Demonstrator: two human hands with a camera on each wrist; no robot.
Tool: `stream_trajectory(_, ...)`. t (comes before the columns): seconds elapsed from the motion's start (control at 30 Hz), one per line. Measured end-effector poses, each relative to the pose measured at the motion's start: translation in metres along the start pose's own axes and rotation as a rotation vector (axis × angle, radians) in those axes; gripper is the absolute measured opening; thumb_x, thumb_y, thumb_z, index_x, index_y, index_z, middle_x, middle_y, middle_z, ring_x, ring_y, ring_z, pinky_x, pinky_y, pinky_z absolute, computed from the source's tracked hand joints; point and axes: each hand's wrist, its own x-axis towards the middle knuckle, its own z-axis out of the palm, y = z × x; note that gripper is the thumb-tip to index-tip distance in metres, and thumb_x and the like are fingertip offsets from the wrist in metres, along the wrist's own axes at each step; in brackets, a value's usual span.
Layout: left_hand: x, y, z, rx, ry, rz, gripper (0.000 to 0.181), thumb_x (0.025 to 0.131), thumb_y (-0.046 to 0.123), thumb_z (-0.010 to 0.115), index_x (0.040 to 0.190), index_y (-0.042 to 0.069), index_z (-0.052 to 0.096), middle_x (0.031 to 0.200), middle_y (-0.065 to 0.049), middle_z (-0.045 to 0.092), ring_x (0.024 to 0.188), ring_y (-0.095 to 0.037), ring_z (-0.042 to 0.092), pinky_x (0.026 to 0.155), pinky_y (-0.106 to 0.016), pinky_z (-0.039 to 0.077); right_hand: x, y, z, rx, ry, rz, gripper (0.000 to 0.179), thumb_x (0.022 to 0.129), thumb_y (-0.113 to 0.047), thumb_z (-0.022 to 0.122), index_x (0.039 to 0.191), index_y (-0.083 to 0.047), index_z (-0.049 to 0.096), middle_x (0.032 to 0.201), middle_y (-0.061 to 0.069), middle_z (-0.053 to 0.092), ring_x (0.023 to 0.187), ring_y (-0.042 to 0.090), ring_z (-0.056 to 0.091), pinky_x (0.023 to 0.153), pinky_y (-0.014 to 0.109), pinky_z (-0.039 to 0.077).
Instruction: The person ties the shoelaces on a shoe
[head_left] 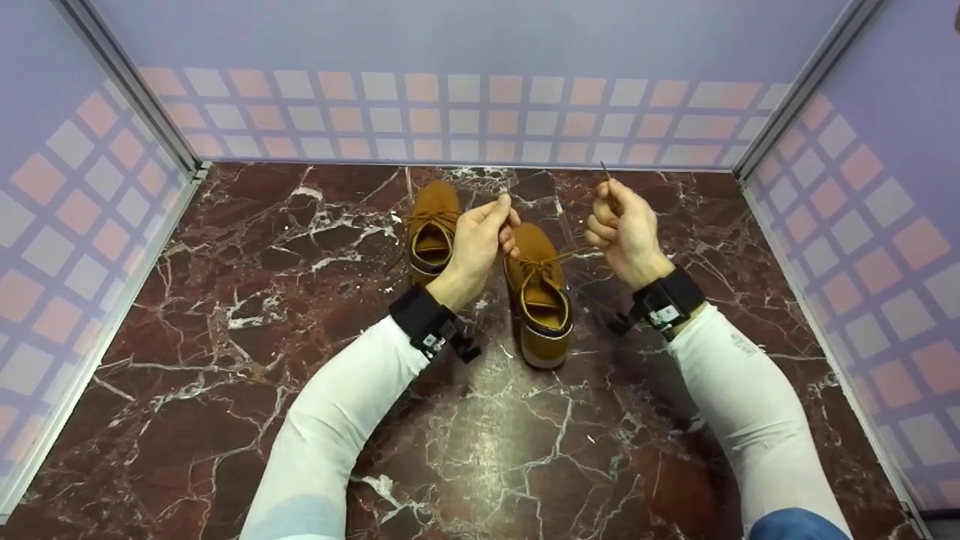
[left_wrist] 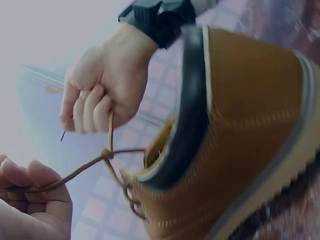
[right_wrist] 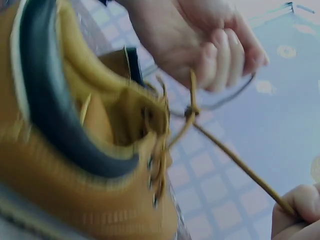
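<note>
A tan shoe (head_left: pixel 546 352) with a dark padded collar stands on the floor, its toe pointing away from me. To its left, my left hand (head_left: pixel 478 236) pinches one end of the shoelace (left_wrist: pixel 82 170) between thumb and fingers. My right hand (head_left: pixel 626 229) grips the other end off to the right, and a short tip pokes up past its fingers. Between the hands the lace meets in a small knot (right_wrist: pixel 191 111) above the shoe's eyelets. The second tan shoe (head_left: pixel 435 196), also laced, stands further left, partly hidden behind my left hand and wrist.
Dark red marble-patterned floor (head_left: pixel 247 360) lies around the shoes. Pale purple panels with pink and white squares (head_left: pixel 465 120) close off the back and both sides. Black wrist straps (head_left: pixel 420 315) with small cameras sit over white sleeves.
</note>
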Motion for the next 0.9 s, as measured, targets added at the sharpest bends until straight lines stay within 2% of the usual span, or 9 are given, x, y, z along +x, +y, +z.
stream_trajectory(0.13,0.002,-0.002,-0.008,0.131,-0.007,0.025,0.045,0.120,0.019,0.052,0.080,0.008,0.067,0.058,0.004,0.047,0.049,-0.011,0.043,0.052,-0.024,0.045,0.002,0.001,-0.022,-0.149,-0.003,-0.024,0.039,0.121,-0.022,0.035,0.090,-0.016,0.058,0.052,-0.013,0.033,0.044,0.004,0.020,0.047,0.025,0.011)
stream_trajectory(0.23,0.003,-0.006,-0.016,0.224,0.002,0.003,0.044,0.119,0.021,0.054,0.080,0.008,0.069,0.059,0.005,0.048,0.049,-0.009,0.041,0.050,-0.023,0.042,0.003,0.005,-0.043,-0.352,-0.003,-0.025,0.038,0.119,-0.018,0.040,0.084,-0.015,0.056,0.052,-0.012,0.035,0.042,0.003,0.025,0.041,0.022,0.017)
stream_trajectory(0.33,0.002,-0.011,-0.024,0.376,0.015,-0.009,0.044,0.119,0.025,0.056,0.082,0.006,0.072,0.060,0.007,0.049,0.049,-0.007,0.042,0.050,-0.024,0.039,0.004,0.013,-0.065,-0.639,0.019,-0.038,0.037,0.114,-0.016,0.048,0.078,-0.011,0.056,0.054,-0.014,0.040,0.044,0.001,0.031,0.042,0.020,0.024)
stream_trajectory(0.37,0.008,-0.021,-0.033,0.439,0.011,0.009,0.046,0.118,0.030,0.057,0.081,0.008,0.073,0.059,0.009,0.050,0.050,-0.006,0.042,0.051,-0.023,0.038,0.004,0.015,-0.072,-0.755,0.025,-0.052,0.037,0.113,-0.016,0.050,0.077,-0.010,0.056,0.055,-0.015,0.043,0.046,0.001,0.034,0.044,0.020,0.028)
stream_trajectory(0.53,0.005,-0.031,-0.045,0.837,0.016,0.142,0.043,0.113,0.029,0.063,0.076,0.010,0.076,0.058,0.010,0.053,0.055,-0.010,0.045,0.059,-0.027,0.037,0.001,0.027,-0.097,-1.227,-0.002,-0.143,0.035,0.105,-0.016,0.055,0.070,-0.015,0.054,0.063,-0.017,0.043,0.060,0.006,0.039,0.060,0.023,0.032)
stream_trajectory(0.57,0.007,-0.035,-0.047,0.904,0.018,0.170,0.043,0.111,0.029,0.064,0.072,0.013,0.074,0.058,0.011,0.054,0.056,-0.011,0.046,0.061,-0.027,0.037,0.000,0.028,-0.099,-1.269,-0.017,-0.155,0.036,0.104,-0.016,0.055,0.069,-0.016,0.052,0.062,-0.016,0.041,0.059,0.008,0.038,0.061,0.024,0.030)
stream_trajectory(0.63,-0.002,-0.028,-0.042,1.007,0.014,0.203,0.045,0.111,0.026,0.064,0.067,0.015,0.065,0.058,0.009,0.051,0.056,-0.014,0.047,0.061,-0.030,0.037,-0.001,0.030,-0.102,-1.321,-0.033,-0.171,0.038,0.104,-0.016,0.055,0.067,-0.019,0.046,0.061,-0.015,0.036,0.058,0.009,0.033,0.060,0.026,0.027)
stream_trajectory(0.8,-0.011,-0.023,-0.035,1.197,-0.005,0.270,0.052,0.113,0.025,0.062,0.065,0.022,0.043,0.059,0.005,0.043,0.057,-0.018,0.051,0.060,-0.033,0.037,-0.001,0.032,-0.103,-1.329,-0.061,-0.146,0.037,0.104,-0.019,0.054,0.068,-0.020,0.045,0.061,-0.015,0.034,0.058,0.010,0.032,0.062,0.027,0.028)
stream_trajectory(0.9,-0.010,-0.023,-0.034,1.268,-0.035,0.265,0.048,0.113,0.024,0.063,0.066,0.019,0.051,0.061,0.002,0.051,0.060,-0.022,0.058,0.063,-0.036,0.044,-0.004,0.030,-0.103,-1.330,-0.062,-0.125,0.032,0.105,-0.019,0.056,0.073,-0.014,0.059,0.063,-0.014,0.042,0.059,0.008,0.040,0.065,0.026,0.034)
